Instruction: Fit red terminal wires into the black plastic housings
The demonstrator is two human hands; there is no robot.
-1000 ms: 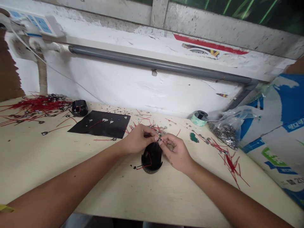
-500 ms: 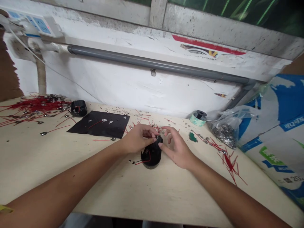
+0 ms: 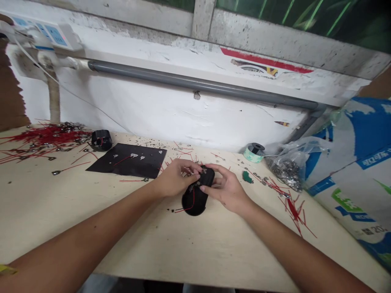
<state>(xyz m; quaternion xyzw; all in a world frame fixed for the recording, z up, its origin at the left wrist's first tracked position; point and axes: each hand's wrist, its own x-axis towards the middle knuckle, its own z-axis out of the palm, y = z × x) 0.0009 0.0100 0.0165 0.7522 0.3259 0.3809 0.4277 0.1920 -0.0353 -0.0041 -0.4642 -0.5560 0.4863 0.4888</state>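
Note:
A black plastic housing (image 3: 195, 203) is in front of me, its rounded hollow end toward me and a thin red wire (image 3: 193, 199) curving inside and out to the left. My left hand (image 3: 177, 177) pinches at the far end of the housing, thumb and fingers close together; any small part between them is too small to make out. Around the right side of that far end, my right hand (image 3: 227, 187) has its thumb and fingers closed on the housing. Small dark bits (image 3: 171, 210) trail at the wire's left end.
A black sheet (image 3: 134, 160) with small metal pieces lies at left. Beyond it stand another black housing (image 3: 102, 140) and a heap of red wires (image 3: 55, 136). At right are a green piece (image 3: 247, 176), a spool (image 3: 254, 152), a bag of metal parts (image 3: 288, 167) and loose red wires (image 3: 295, 211).
My right hand has closed from spread fingers onto the housing's far end. The housing has tilted, showing more of its black far end. My left hand stays almost in place.

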